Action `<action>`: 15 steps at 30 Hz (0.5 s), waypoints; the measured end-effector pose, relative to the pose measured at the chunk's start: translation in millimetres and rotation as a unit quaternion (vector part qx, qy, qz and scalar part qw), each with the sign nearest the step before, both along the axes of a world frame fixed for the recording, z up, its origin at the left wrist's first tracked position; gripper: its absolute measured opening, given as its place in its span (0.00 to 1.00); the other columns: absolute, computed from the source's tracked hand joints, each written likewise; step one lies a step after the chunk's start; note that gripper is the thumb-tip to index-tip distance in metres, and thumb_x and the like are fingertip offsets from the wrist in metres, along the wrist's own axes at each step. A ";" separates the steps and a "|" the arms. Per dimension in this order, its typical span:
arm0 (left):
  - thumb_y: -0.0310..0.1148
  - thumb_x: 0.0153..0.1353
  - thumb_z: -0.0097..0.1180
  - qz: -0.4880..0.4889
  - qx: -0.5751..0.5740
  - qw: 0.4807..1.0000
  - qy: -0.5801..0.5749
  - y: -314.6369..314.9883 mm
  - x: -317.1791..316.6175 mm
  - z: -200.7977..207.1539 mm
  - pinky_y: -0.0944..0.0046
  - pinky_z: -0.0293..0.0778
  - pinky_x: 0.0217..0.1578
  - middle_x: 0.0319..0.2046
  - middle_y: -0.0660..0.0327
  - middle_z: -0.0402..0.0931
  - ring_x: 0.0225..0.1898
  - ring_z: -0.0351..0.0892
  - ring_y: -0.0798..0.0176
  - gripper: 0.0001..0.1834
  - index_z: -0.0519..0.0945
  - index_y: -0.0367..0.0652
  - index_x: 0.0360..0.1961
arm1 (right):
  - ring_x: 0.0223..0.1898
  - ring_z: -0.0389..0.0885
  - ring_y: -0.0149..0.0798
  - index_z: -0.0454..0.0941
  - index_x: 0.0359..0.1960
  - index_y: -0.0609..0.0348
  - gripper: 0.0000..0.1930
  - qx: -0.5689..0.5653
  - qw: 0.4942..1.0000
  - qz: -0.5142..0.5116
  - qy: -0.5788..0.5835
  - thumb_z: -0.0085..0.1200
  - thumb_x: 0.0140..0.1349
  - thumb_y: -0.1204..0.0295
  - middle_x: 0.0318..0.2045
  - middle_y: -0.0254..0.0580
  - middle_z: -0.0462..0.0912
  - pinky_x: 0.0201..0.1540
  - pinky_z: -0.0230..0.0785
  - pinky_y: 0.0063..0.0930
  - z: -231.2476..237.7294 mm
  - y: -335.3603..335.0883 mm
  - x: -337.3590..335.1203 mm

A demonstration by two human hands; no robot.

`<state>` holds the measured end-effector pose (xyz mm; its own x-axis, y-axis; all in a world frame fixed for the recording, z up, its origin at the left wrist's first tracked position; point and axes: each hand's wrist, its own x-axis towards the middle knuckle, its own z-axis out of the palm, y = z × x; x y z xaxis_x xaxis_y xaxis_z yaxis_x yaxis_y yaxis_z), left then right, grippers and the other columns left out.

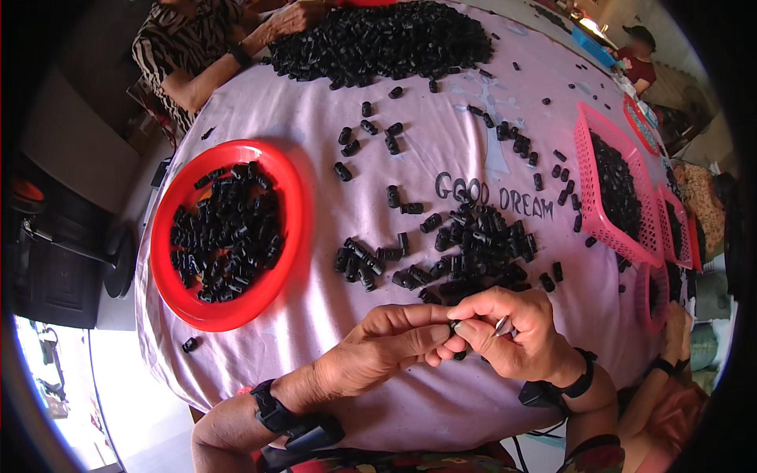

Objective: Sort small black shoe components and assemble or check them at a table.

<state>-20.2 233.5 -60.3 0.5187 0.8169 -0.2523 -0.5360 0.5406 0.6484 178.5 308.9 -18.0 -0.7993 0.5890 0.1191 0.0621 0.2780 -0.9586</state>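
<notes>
My left hand (398,337) pinches a small black plastic piece (454,325) between thumb and fingers, just above the near part of the cloth. My right hand (516,335) meets it there, its thumb and fingertips closed at the same piece. A short, silvery pointed metal tool (502,324) sticks out from the curled fingers of the right hand; the rest of it is hidden. Right beyond both hands lies a loose heap of black ribbed cylindrical pieces (481,240). To the left, a round red tray (296,229) holds many similar pieces.
A large black mound of pieces (386,39) lies at the far side, near another person's arm (213,75). Pink plastic baskets (597,197) with black pieces stand at the right. Scattered pieces dot the pink cloth (315,268). Another person's arm (670,347) shows at the lower right.
</notes>
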 end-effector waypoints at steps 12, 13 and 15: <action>0.31 0.67 0.49 0.002 0.010 1.000 0.006 -0.1 1.7 2.2 0.70 0.69 0.50 0.45 0.59 0.78 0.45 0.75 0.71 0.21 0.69 0.37 0.60 | 0.34 0.86 0.34 0.73 0.43 0.68 0.08 0.021 1.000 0.009 0.015 0.50 0.63 0.82 0.29 0.45 0.84 0.35 0.78 0.21 0.9 0.4 -1.9; 0.33 0.68 0.50 0.001 0.015 1.000 0.022 -0.8 2.1 1.4 0.73 0.68 0.48 0.44 0.60 0.79 0.44 0.74 0.74 0.22 0.68 0.38 0.61 | 0.34 0.86 0.34 0.73 0.43 0.68 0.08 0.005 1.000 0.000 0.011 0.50 0.63 0.82 0.29 0.45 0.84 0.34 0.78 0.21 -0.5 -0.5 -2.0; 0.32 0.68 0.49 0.005 0.015 1.000 0.002 -1.2 2.3 0.5 0.73 0.68 0.49 0.44 0.59 0.79 0.44 0.74 0.74 0.22 0.68 0.38 0.61 | 0.34 0.86 0.34 0.74 0.43 0.68 0.08 -0.010 1.000 -0.010 0.006 0.50 0.63 0.82 0.29 0.45 0.84 0.34 0.77 0.20 -1.5 -1.0 -1.5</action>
<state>-17.9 232.2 -59.8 0.5091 0.8294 -0.2301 -0.5395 0.5158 0.6655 177.0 307.9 -19.5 -0.7860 0.6072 0.1160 0.0566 0.2576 -0.9646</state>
